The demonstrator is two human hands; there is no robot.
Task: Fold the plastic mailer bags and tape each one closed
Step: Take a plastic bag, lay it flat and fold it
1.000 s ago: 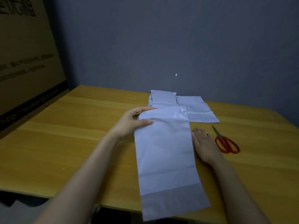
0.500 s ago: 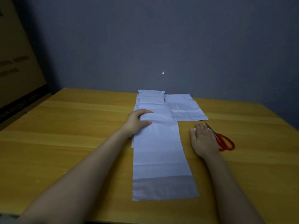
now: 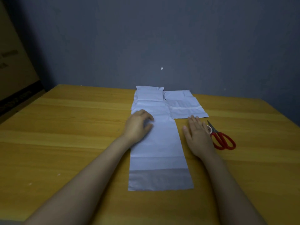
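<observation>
On the bench [image 3: 65, 127], the left hand [image 3: 139, 125] rests on the far left part of the long mailer bag [image 3: 159, 143], fingers bent. Whether they pinch its edge is unclear. The bag lies flat, running from mid-bench to the near edge, its grey strip [image 3: 160, 179] nearest. It looks thin, light, limp and slick, so it will likely slide. Best to pin it flat and lift it by the corners. The right hand [image 3: 198, 135] lies flat on the bench beside it, fingers straight, holding nothing, next to the scissors [image 3: 222, 140].
</observation>
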